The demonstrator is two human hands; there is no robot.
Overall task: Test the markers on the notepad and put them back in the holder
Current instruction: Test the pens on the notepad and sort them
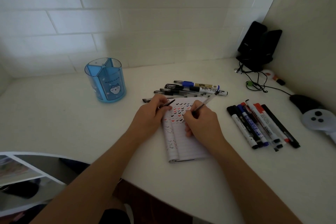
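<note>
Now the right hand (201, 123) is pinching a pen (203, 104) over the notepad (183, 143), while the left hand (151, 114) is pinching a black cap (168, 103) at the notepad's left edge

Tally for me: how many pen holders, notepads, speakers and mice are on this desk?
Pen holder: 1
Notepad: 1
Speakers: 2
Mouse: 1
Total: 5
</note>
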